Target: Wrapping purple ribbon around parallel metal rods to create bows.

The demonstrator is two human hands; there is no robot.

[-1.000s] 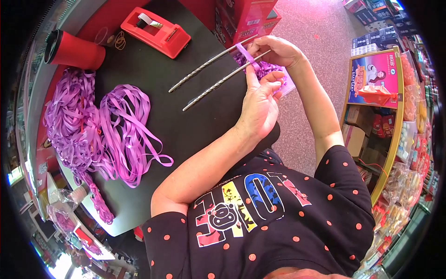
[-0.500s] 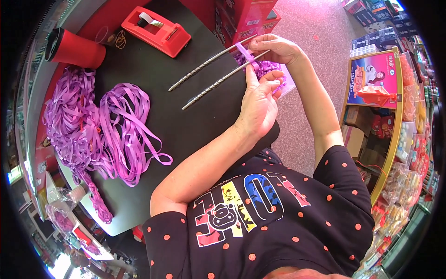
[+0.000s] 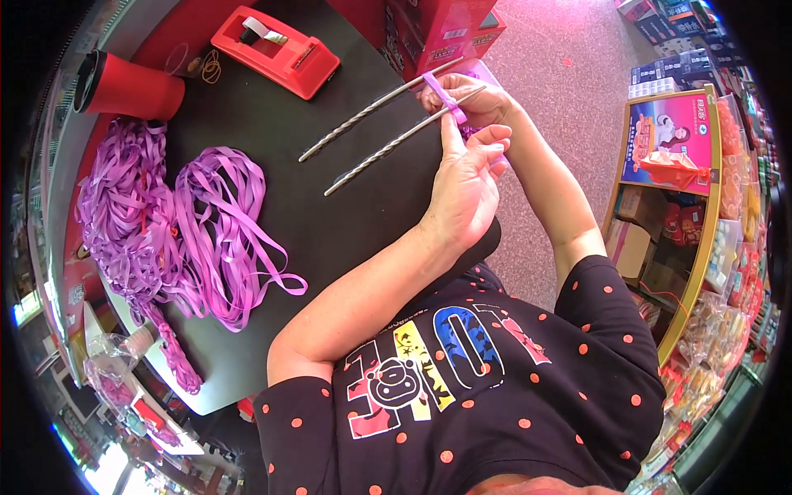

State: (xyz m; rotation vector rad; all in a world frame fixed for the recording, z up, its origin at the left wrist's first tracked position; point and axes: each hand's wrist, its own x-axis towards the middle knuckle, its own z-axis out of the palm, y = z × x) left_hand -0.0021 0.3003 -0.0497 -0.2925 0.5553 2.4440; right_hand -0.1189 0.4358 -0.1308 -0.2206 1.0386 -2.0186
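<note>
Where red boxes (image 3: 441,29) stand behind fingers (image 3: 462,132), purple ribbon (image 3: 441,95).

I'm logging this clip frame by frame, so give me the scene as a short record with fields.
left hand: left hand pinches purple ribbon near the rods' ends
right hand: right hand holds the two twisted metal rods, ribbon looped over them
surface: dark round table
ribbon supply: loose purple ribbon pile at table's left
other items: red tape dispenser, red cup lying on its side
</note>
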